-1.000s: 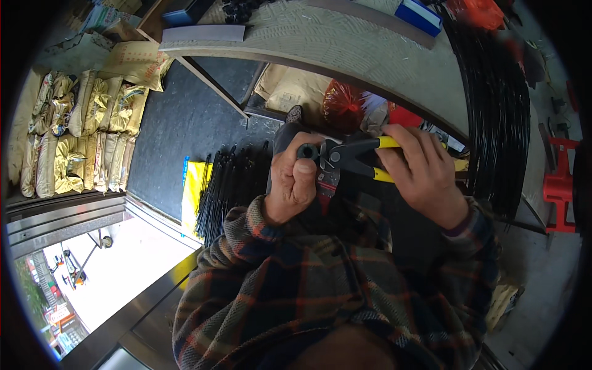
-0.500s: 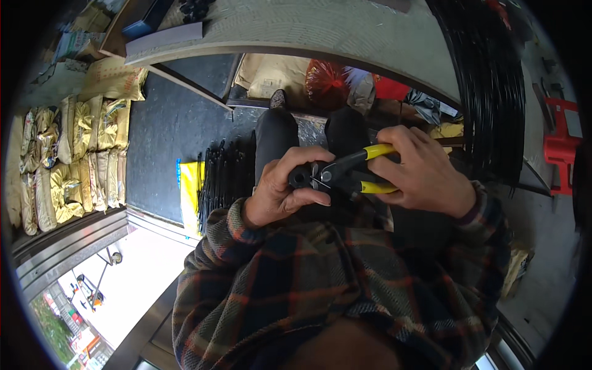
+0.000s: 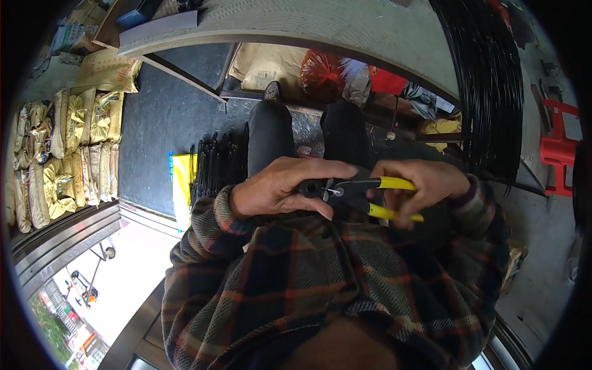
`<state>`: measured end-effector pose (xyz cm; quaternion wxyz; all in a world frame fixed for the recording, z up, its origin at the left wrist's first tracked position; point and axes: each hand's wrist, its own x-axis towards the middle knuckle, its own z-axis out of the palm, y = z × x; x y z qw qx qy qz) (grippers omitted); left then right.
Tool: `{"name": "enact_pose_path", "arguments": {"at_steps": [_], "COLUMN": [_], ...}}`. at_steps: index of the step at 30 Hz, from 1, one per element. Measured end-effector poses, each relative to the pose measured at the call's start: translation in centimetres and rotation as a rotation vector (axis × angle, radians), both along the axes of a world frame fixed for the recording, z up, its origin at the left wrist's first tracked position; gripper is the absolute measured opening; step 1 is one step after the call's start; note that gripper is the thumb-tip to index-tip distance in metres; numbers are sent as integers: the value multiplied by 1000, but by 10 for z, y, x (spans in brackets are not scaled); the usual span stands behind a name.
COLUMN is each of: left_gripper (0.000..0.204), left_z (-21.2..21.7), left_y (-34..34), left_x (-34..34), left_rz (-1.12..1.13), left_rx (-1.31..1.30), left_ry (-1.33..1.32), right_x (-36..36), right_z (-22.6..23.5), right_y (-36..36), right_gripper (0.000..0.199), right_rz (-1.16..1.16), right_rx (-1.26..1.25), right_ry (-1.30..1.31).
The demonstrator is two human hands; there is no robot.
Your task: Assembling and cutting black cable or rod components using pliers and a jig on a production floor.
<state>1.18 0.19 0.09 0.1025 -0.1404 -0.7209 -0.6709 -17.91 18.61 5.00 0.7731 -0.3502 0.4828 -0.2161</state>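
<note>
Over my lap, a pair of pliers (image 3: pixel 353 187) with black-and-yellow handles lies roughly level, its jaw end pointing left. The fingers of my right hand (image 3: pixel 428 185) are around the spread handles, and the lower handle's yellow end sticks out past them. My left hand (image 3: pixel 271 185) is closed on a small black part (image 3: pixel 311 188) with a round hole, held between thumb and fingers. The metal jaws of the pliers meet this part's right side. Exactly what lies between the jaws is too small to make out.
Ahead stands a worktable (image 3: pixel 296 28), with a bundle of long black strips (image 3: pixel 487 92) hanging at its right. More black strips (image 3: pixel 219 163) stand left of my legs beside a yellow bag (image 3: pixel 184 185). Wrapped packages (image 3: pixel 68 160) are stacked far left; a red stool (image 3: pixel 558 148) is at right.
The pliers have swung to a more level position and moved slightly right. My right hand has shifted lower on the handles, its fingers repositioned. My left hand still holds the black part.
</note>
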Motion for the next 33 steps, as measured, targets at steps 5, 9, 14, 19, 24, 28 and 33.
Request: {"name": "enact_pose_path", "arguments": {"at_steps": [5,9,14,19,24,28,33], "left_gripper": [58,58,55,59,59,57,47], "left_z": [-6,0,-1,-8,-8,-11,-20], "left_y": [5,4,-3,6,12,8,7], "left_x": [6,2,0,6,1,1,-8], "left_rz": [146,185,-35,253,432,499,674], "left_rx": [45,69,-14,-11,-9,26,79], "left_ry": [35,-47,55,21,-17,-17,95], "right_x": [16,16,7,28,28,23,31], "right_z": [31,13,10,2,5,-6,-57], "right_y": [0,6,6,-1,-19,-27,-38], "right_gripper": [63,48,46,45,34,31,24], "right_rz": [-64,-37,-160,43,-22,-34,-219], "right_rx": [-680,-1060,-304,-1037,-1072,-1051,-1117], "right_ry": [652,1373,83,1340,1521,1424,1335]}}
